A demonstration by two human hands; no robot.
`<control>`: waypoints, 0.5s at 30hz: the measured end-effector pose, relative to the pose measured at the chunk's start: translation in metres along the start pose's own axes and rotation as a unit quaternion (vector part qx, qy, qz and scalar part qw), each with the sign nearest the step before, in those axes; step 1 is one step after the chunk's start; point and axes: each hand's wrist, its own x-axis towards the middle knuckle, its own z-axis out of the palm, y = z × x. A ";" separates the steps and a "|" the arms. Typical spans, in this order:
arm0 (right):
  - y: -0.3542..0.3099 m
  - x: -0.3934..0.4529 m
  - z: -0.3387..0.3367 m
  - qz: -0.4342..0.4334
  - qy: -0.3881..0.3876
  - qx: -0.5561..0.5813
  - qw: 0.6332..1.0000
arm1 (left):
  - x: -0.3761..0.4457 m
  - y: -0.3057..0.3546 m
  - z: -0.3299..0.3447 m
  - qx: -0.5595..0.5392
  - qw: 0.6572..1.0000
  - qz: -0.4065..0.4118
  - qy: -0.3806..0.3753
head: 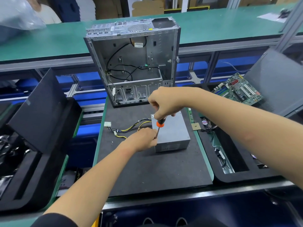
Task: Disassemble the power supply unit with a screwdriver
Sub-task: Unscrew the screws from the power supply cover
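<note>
Power supply unit (172, 133) sits mid-mat (147, 169) before us, its cable bundle (129, 128) trailing leftward. Our left hand (144, 140) pinches the screwdriver (159, 126) shaft at the unit's left edge; our right hand (165, 104) grips its handle above.

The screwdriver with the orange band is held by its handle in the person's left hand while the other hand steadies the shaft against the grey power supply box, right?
Not quite. The head view shows the right hand gripping the handle of the screwdriver. The left hand is the one that pinches the shaft low down, at the near left edge of the grey power supply box. The rest is as you say.
</note>
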 end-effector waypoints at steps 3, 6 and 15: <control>-0.001 0.003 -0.001 0.029 -0.060 -0.010 0.998 | -0.002 -0.001 0.001 -0.011 1.000 0.000 -0.005; 0.003 0.004 -0.004 0.049 -0.081 0.000 0.995 | -0.003 -0.001 0.002 -0.003 1.000 -0.007 -0.006; 0.021 -0.001 -0.015 0.078 -0.002 -0.005 0.997 | -0.002 0.008 0.010 0.202 0.979 0.027 -0.006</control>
